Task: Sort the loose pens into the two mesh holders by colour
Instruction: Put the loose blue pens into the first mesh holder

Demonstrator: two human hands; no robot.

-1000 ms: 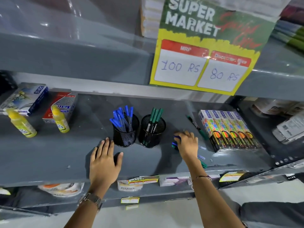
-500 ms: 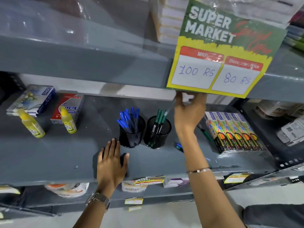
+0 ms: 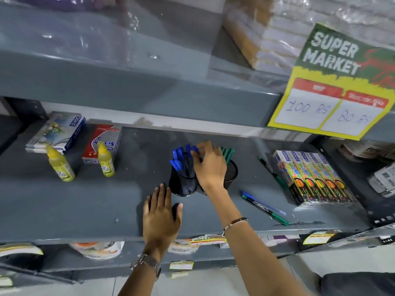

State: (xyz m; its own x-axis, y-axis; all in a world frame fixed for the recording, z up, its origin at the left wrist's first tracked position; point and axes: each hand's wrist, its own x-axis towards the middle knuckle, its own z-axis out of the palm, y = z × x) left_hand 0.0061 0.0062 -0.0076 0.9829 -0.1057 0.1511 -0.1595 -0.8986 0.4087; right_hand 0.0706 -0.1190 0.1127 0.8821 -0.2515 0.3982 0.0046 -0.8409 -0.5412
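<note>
STEP: your right hand (image 3: 210, 165) sets a blue pen (image 3: 194, 148) into the left mesh holder (image 3: 183, 184), fingers pinching it | LEFT: left hand (image 3: 160, 216) flat, empty | NEXT: loose blue pen (image 3: 261, 202) and two green pens (image 3: 266, 208) — sort by cap.

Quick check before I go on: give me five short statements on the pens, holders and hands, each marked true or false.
1. The left holder has blue pens. True.
2. The right hand rests flat on the shelf. False: it is raised at the holders' tops, fingers at the blue pens.
3. Loose pens lie on the shelf right of the holders. True.
4. The left hand grips a holder. False: it lies flat on the shelf in front of it.
5. The right holder is empty. False: it has green pens.
</note>
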